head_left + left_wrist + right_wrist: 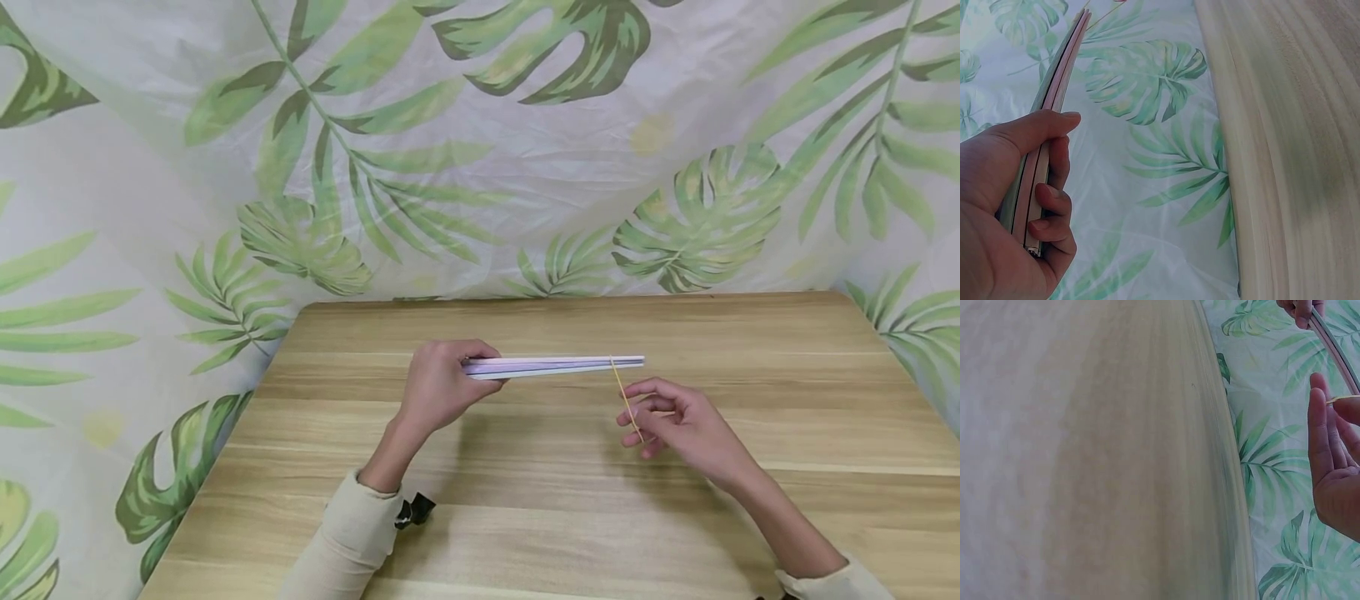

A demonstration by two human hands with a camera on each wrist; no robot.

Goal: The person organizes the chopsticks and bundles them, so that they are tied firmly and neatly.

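Observation:
A bundle of slender pastel chopsticks [555, 366], white, lilac and pale blue, is gripped by my left hand [441, 385] at the thicker end. Their tapered tips point right, held above the table. In the left wrist view the thumb lies across the chopsticks [1054, 94] and the fingers curl round them. A thin yellow rubber band [628, 403] catches round the bundle near the tips and stretches down to my right hand [690, 429]. There, thumb and fingers pinch the band [1336, 399], seen in the right wrist view, while other fingers extend.
Under both hands is a wood-grain table [540, 533] with rounded far corners. Behind it hangs a pale cloth [525, 167] printed with green leaves. A small black piece [415, 510] sticks out at the left sleeve's cuff.

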